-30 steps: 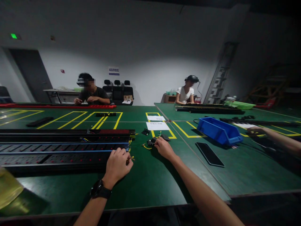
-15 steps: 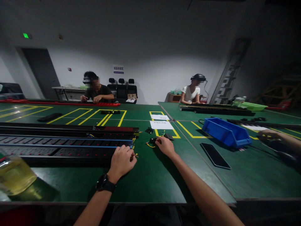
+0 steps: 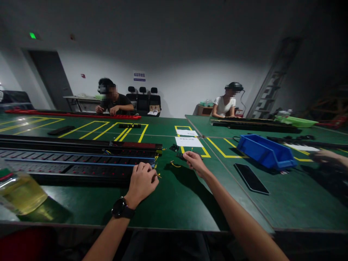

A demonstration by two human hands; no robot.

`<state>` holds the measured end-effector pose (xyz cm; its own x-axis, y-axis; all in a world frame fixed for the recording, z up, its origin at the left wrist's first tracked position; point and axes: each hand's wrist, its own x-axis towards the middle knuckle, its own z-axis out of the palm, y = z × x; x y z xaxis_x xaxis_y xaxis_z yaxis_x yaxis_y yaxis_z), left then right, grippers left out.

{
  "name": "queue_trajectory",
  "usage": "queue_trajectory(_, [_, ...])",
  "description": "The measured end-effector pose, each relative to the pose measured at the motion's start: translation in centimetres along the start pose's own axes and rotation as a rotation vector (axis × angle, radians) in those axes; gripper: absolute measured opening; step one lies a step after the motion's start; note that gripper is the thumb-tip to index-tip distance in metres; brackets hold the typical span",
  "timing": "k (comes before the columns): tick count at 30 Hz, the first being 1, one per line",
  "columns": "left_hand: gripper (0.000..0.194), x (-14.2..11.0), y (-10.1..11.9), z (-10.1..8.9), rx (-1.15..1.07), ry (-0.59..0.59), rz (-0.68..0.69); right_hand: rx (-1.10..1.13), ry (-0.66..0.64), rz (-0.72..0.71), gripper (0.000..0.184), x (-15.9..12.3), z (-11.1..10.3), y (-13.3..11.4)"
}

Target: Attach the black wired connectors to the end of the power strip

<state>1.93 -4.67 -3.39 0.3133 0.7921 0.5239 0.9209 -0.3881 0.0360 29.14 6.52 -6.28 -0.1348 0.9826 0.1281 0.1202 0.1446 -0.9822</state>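
My left hand (image 3: 143, 183), with a black watch (image 3: 119, 207) on its wrist, rests curled at the right end of a long black strip (image 3: 100, 174) with rows of sockets and red dots. A yellow wire end (image 3: 159, 175) shows beside its thumb; what the closed fingers grip is hidden. To the right, my right hand (image 3: 197, 163) pinches a small black part (image 3: 180, 156) just over the green table; the fingers cover some of it. Below and left of that hand lies a short yellow wire (image 3: 175, 164). A small black bracket-like piece (image 3: 174, 147) sits beyond it.
White paper sheets (image 3: 189, 141) lie on the table (image 3: 217, 203). Rightward are a phone (image 3: 251, 178), a blue bin (image 3: 266, 152) and another person's hand (image 3: 326, 156). A bottle of yellow liquid (image 3: 23, 192) stands at front left. Two people sit across the table.
My right hand has moved slightly right and up, off the spot where the yellow wire lies, with the black part in its fingers. My left hand stays at the strip's end.
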Motion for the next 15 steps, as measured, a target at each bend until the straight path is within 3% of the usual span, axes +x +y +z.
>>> queue_trajectory(5, [0.014, -0.1, -0.3, 0.1, -0.013, -0.028, 0.046, 0.058, -0.386, 0.053, 0.051, -2.0, 1.2, -1.3])
queue_trajectory(8, [0.013, -0.1, -0.5, 0.1, -0.004, -0.058, 0.067, 0.124, -0.546, 0.074, 0.051, -2.6, 2.4, -1.3])
queue_trajectory(15, [0.040, 0.0, -0.6, -0.4, -0.039, -0.090, 0.079, 0.113, -0.592, 0.036, 0.044, -3.1, 4.1, -1.2])
